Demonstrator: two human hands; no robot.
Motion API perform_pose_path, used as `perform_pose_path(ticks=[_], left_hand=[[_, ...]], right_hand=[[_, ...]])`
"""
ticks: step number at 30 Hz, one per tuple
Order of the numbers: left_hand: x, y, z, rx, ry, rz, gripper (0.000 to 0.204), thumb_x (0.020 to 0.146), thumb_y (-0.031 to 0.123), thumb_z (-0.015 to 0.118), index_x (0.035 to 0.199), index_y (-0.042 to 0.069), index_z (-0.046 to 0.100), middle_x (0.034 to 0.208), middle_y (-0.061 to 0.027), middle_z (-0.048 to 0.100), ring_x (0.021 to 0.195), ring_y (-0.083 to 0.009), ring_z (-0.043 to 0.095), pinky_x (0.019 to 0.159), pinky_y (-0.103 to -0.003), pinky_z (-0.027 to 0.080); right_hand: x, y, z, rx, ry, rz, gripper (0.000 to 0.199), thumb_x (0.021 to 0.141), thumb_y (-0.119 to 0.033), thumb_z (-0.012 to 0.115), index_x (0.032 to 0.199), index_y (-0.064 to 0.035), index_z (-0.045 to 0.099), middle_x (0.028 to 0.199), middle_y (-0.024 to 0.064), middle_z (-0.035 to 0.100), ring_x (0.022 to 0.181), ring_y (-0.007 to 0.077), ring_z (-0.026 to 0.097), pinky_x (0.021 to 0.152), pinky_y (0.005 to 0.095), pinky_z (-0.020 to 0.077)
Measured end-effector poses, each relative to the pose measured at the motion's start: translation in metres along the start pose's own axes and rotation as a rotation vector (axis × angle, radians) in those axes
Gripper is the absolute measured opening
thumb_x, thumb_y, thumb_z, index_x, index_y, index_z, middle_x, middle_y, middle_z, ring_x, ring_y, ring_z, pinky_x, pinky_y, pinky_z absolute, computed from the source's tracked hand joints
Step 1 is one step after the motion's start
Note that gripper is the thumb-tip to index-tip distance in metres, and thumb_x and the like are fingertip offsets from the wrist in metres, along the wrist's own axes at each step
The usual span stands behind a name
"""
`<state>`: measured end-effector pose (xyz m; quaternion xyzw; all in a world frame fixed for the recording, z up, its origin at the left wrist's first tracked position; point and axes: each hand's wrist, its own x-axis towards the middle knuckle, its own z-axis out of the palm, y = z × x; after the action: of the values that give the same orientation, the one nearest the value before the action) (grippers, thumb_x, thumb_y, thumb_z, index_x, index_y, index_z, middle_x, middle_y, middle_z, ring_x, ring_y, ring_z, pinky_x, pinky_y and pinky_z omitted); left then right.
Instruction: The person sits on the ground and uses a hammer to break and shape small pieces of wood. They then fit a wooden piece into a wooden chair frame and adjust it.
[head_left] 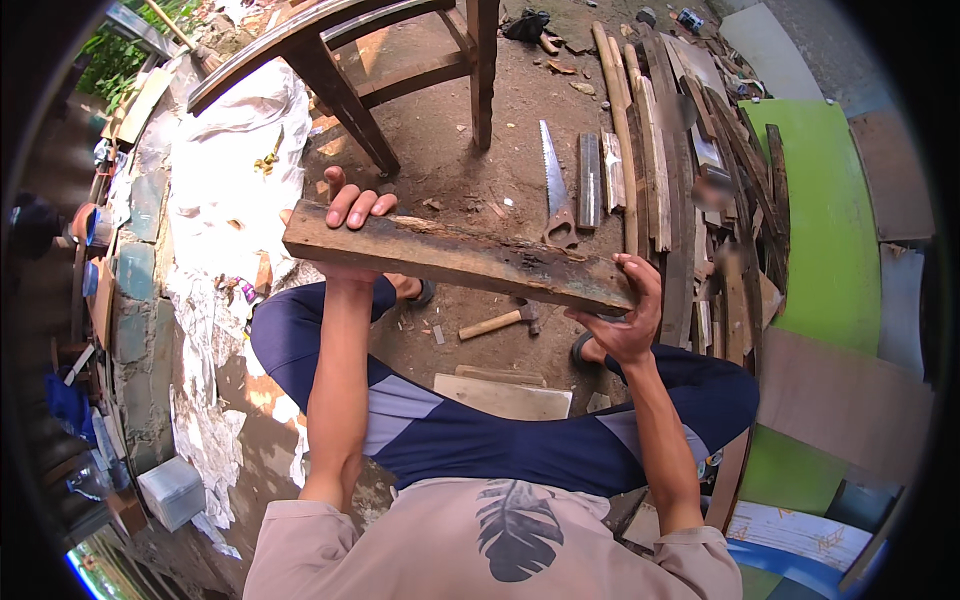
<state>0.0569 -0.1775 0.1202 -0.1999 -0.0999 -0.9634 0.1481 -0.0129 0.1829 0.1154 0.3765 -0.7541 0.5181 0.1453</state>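
A thick, worn wooden beam [450, 258] with a rough, rotted upper edge is held up in front of me, sloping slightly down to the right. My left hand [352, 215] wraps round its left end, the fingers curling over the top. At the other end, my right hand [632, 312] grips the beam with the thumb below and the fingers up along the end. Below the beam a hammer [500, 320] with a wooden handle lies on the ground. Beyond its right half lies a handsaw [557, 190], and a short dark wood block [589, 182] is beside the saw.
A dark wooden frame with legs [385, 85] stands ahead. Long planks and scrap wood [655, 150] are piled on the right, alongside a green panel [825, 210]. On the left a white sheet [235, 170] covers the ground. A pale board [505, 396] lies between my legs.
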Motion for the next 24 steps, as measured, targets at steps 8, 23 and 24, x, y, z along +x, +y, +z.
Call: perform_pose_path(ticks=[8,23,24], left_hand=[[-0.006,-0.013,0.007,0.226,0.357,0.015,0.053,0.096,0.045,0.043,0.126,0.002,0.054,0.082,-0.0018,0.059,0.093,-0.0208,0.057,0.099,-0.039,0.038],[-0.026,-0.088,-0.022,1.698,-0.310,-1.314,0.084,0.074,0.065,0.068,0.133,0.007,0.056,0.133,-0.0207,0.055,0.126,-0.0358,0.050,0.109,-0.044,0.035],[-0.042,-0.100,-0.043,1.668,-0.396,-1.055,0.074,0.073,0.059,0.073,0.122,0.005,0.061,0.118,-0.0166,0.063,0.112,-0.0299,0.058,0.100,-0.041,0.042]], right_hand=[[0.001,0.004,-0.014,0.199,0.065,0.165,0.074,0.059,-0.015,0.092,0.118,-0.0038,0.050,0.123,0.0141,0.052,0.117,0.0237,0.054,0.101,0.0355,0.0459],[0.015,-0.013,-0.032,-0.023,-0.486,-0.092,0.061,0.059,-0.004,0.085,0.112,-0.0073,0.056,0.127,0.0105,0.057,0.125,0.0327,0.053,0.102,0.0404,0.0486],[0.011,-0.013,-0.022,-0.024,-0.527,-0.124,0.061,0.059,-0.004,0.085,0.113,-0.0074,0.056,0.127,0.0101,0.057,0.125,0.0323,0.052,0.102,0.0406,0.0485]])
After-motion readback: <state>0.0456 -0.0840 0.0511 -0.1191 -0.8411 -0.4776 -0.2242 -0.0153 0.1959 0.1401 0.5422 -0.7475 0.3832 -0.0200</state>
